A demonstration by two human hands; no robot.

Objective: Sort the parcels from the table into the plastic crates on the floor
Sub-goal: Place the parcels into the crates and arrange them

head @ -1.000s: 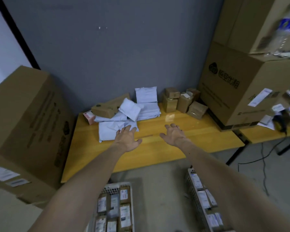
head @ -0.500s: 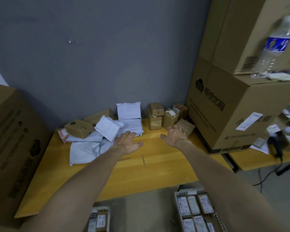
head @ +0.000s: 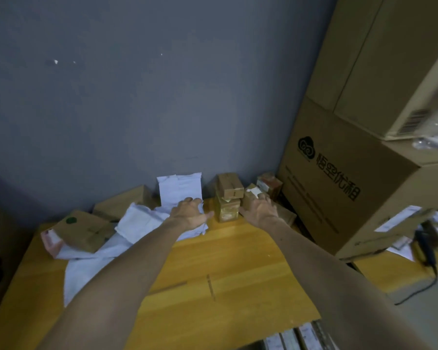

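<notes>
From the head camera, you had both arms stretched across the wooden table [head: 238, 274] to its far edge, where the parcels lay against the grey wall. Your left hand [head: 190, 213] rested on the stack of white mailer bags [head: 180, 189], with the fingers loosely spread and pointing away from you and the thumb out to the right. As far as the picture showed, nothing was pinched there. Your right hand [head: 259, 210] lay draped over the small brown box with a white label [head: 251, 194], but the angle and blur hid how its fingers sat, so I cannot tell whether it gripped the box or only touched it. Between your hands stood a pair of small boxes [head: 227, 198], one stacked on the other, just right of your left thumb (the nearer hand to them by a hair, I'd judge). Everything to be sorted lay ahead of you and far: soft bags to the left, hard little boxes to the right, and a flat brown parcel [head: 84, 229] further left. The upright mailer's long axis ran up the wall. The plastic crate [head: 320, 335] showed only as a sliver at the near edge, below the table on the right, so whatever you lifted had to come back toward you and down
</notes>
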